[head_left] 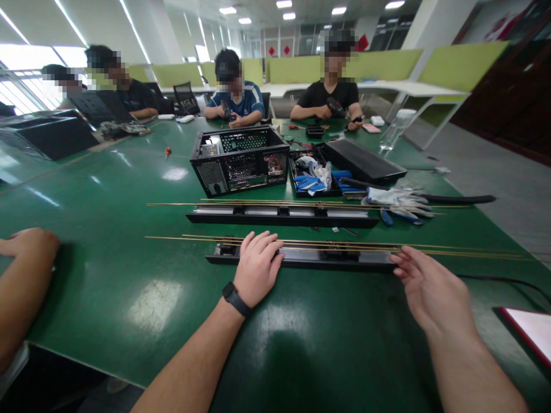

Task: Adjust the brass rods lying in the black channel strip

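My left hand point(259, 261) lies across the nearer long black rail point(301, 261), fingers stretched out over it and the thin brass rods point(297, 244) along its top. At the rail's right end, the thumb and fingers of my right hand point(424, 281) pinch thin brass rods; how many is unclear. These rods run lengthwise over the rail and stick out past both ends. Just behind lies a second black rail point(279, 218) with a silvery inner face, dark blocks and more brass rods point(176, 204) along it.
An open black computer case point(241, 160) stands behind the rails. To its right are a tray of blue-and-white gloves point(316, 175), a black panel point(365, 160), another glove point(398, 203) and a clear bottle point(396, 129). A neighbour's arm point(26, 281) rests at left; several people sit opposite.
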The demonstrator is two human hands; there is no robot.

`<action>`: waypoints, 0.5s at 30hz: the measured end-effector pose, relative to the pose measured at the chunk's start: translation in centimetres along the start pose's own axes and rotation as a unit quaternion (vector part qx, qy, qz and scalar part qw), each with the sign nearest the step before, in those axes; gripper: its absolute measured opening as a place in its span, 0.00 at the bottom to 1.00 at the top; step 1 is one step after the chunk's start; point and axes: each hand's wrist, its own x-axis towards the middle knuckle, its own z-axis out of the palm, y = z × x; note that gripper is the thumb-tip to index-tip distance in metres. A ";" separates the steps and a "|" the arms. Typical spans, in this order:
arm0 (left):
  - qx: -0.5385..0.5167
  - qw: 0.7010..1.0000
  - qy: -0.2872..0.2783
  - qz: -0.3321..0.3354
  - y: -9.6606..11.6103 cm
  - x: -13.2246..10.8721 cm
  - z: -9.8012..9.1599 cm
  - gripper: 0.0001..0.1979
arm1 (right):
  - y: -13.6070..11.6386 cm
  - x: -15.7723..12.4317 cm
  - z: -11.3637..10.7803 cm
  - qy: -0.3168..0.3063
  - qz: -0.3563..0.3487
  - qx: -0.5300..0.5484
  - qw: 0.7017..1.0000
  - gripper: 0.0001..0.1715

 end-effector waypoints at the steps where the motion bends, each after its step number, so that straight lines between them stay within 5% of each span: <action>1: 0.000 1.000 0.000 -0.001 0.0 0.0 0.0 0.10 | -0.1 0.0 0.1 0.001 0.001 0.002 1.000 0.14; 15: 0.000 1.000 0.000 0.002 -0.3 -0.1 0.1 0.11 | -0.1 0.3 0.0 0.026 -0.010 0.018 0.999 0.16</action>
